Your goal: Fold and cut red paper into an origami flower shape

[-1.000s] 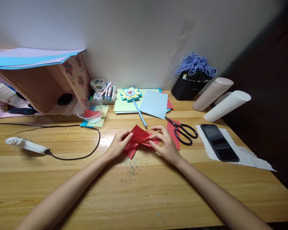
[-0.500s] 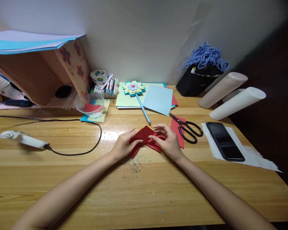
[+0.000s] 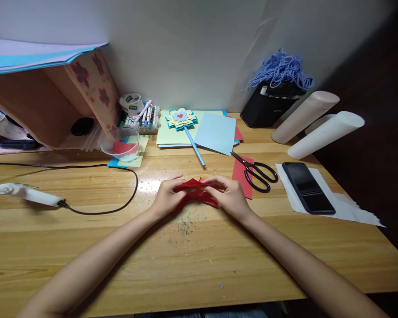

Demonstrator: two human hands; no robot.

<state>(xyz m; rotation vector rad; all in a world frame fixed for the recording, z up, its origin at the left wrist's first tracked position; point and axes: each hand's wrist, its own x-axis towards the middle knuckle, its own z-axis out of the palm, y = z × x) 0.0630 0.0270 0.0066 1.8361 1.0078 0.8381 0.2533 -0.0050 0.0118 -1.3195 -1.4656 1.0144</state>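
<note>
Between my two hands is a folded piece of red paper (image 3: 195,184), held just above the wooden table. My left hand (image 3: 167,194) pinches its left side, thumb in front and fingers behind. On the right side, my right hand (image 3: 230,192) grips the paper between thumb and fingers. Part of the paper is hidden by the fingers. Beyond my right hand lie black-handled scissors (image 3: 260,171), partly over a flat red sheet (image 3: 241,176). A paper flower (image 3: 181,119) on a blue rolled stem (image 3: 195,148) rests behind my hands.
Stacked coloured sheets (image 3: 215,132) lie at the back. A clear plastic tub (image 3: 121,145) with red scraps stands left of them. A white glue gun (image 3: 29,194) with a black cord lies left. A phone (image 3: 308,187) sits right, near two white tubes (image 3: 327,134).
The red paper has tilted, so its raised flap now shows lower and narrower. My hands remain on either side of it. The whole view has shifted slightly.
</note>
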